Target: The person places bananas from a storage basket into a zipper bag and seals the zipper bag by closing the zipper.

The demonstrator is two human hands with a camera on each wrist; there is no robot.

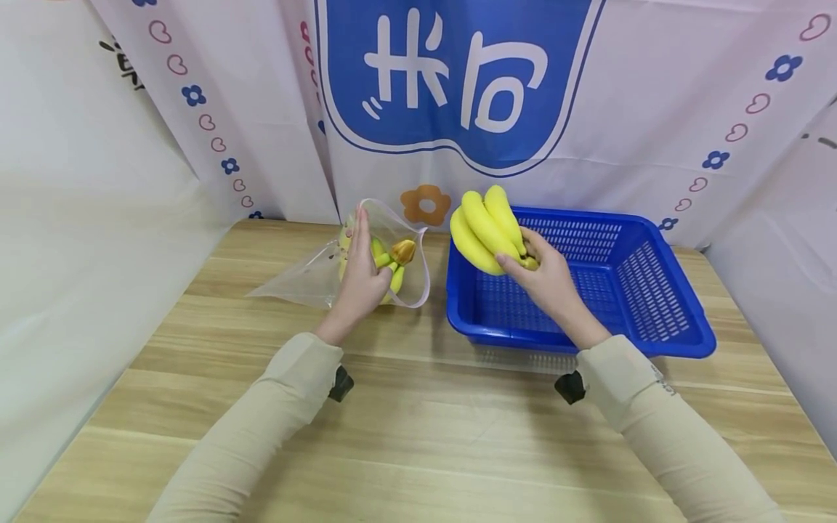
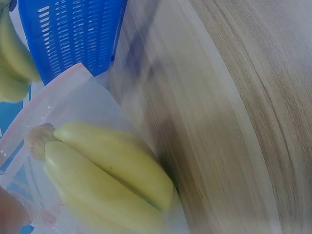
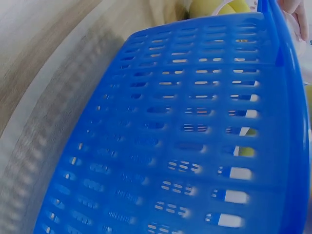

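Observation:
My right hand (image 1: 546,272) grips a bunch of yellow bananas (image 1: 480,232) by its stem end, raised over the left part of a blue basket (image 1: 667,250). Left of the basket, a clear plastic bag (image 1: 294,282) lies on the table with its mouth facing right. Another banana bunch (image 2: 102,180) is inside it, its brown stem (image 1: 403,251) toward the mouth. My left hand (image 1: 360,280) is at the bag's mouth, fingers straight against the bag and thumb apart. In the right wrist view the basket's slotted wall hides most of the right hand's work.
The wooden table (image 1: 418,436) carries the bag and basket at its far side. A printed white cloth (image 1: 654,109) with a blue emblem hangs behind, and white sheets flank both sides. The basket stands close to the bag's right.

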